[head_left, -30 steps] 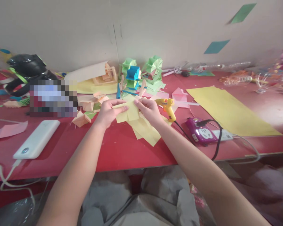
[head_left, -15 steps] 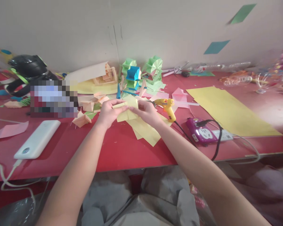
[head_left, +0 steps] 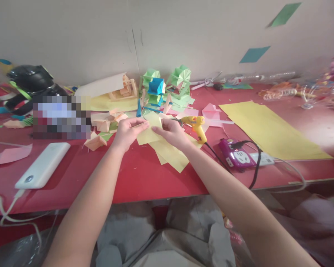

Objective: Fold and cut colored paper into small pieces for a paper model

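Note:
My left hand (head_left: 126,135) is closed, thumb and index finger pinched together at the left side of pale yellow paper (head_left: 153,119). Opposite it, my right hand (head_left: 172,132) also has its fingers closed at the paper's right side. Which layer each hand pinches is partly hidden by the fingers. Below the hands, more pale yellow sheets (head_left: 171,152) lie overlapping on the red table (head_left: 155,185). A yellow glue gun (head_left: 197,126) rests on its side just right of my right hand.
Behind the hands stand folded green paper models (head_left: 180,79) and a blue one (head_left: 156,86). Peach paper pieces (head_left: 96,141) lie left. To the right are a purple power socket (head_left: 235,152) with cables and a large yellow sheet (head_left: 272,129). A white power bank (head_left: 44,163) lies front left.
My fingertips have moved slightly apart. The folded yellow strip seen between my fingers is less visible now. The view has shifted slightly; the table things stay put.

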The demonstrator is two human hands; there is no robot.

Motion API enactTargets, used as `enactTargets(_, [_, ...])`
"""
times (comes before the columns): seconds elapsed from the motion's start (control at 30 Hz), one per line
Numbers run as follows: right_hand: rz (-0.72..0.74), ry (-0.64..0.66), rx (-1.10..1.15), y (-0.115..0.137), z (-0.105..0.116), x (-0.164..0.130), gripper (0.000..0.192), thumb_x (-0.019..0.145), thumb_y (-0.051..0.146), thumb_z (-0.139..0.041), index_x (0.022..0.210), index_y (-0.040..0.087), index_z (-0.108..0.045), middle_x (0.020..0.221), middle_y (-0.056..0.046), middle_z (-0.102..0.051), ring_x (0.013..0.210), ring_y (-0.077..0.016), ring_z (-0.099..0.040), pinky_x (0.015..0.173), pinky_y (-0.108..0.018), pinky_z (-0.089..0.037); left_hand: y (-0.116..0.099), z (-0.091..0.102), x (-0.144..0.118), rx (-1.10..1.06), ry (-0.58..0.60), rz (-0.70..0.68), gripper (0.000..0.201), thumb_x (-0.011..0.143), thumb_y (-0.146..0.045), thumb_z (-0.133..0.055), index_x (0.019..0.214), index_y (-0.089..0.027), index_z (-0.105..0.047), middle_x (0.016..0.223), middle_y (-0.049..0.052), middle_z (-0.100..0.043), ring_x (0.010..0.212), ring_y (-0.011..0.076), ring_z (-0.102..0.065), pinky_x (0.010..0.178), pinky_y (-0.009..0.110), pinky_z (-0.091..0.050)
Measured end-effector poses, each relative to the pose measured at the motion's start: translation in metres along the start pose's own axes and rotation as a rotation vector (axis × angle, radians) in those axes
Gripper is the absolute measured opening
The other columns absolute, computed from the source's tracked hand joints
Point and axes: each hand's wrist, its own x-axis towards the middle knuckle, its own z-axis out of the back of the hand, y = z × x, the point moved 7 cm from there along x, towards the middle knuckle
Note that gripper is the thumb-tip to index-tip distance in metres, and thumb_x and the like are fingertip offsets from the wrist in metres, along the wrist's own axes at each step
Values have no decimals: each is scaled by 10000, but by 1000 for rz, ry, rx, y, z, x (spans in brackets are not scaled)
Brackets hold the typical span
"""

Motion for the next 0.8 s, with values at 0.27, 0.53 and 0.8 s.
enactTargets(0.27, [25, -84, -85, -1, 4, 0, 241, 799, 423, -710, 786, 210, -598, 774, -23, -629, 726, -167, -570, 631, -304, -464, 8, 2, 1, 37, -14, 26, 336, 626, -446, -895, 841, -208, -795, 898, 72, -794, 880, 256, -724, 822, 383, -584])
enactTargets(0.53, [275, -172, -373, 15, -1, -6, 101, 826, 251, -614, 767, 222, -538, 761, -11, -614, 707, -154, -544, 691, -310, -458, 20, -7, 3, -45, 15, 92, 325, 647, -459, -873, 799, -195, -761, 813, 60, -768, 777, 216, -703, 764, 357, -561])
enactTargets(0.8, [382, -143, -492, 17, -6, -7, 116, 809, 155, -552, 903, 221, -571, 947, -52, -620, 860, -184, -580, 752, -312, -465, 23, -14, -1, -272, -47, 219, 358, 582, -383, -887, 844, -175, -758, 812, 36, -727, 727, 169, -657, 668, 292, -540])
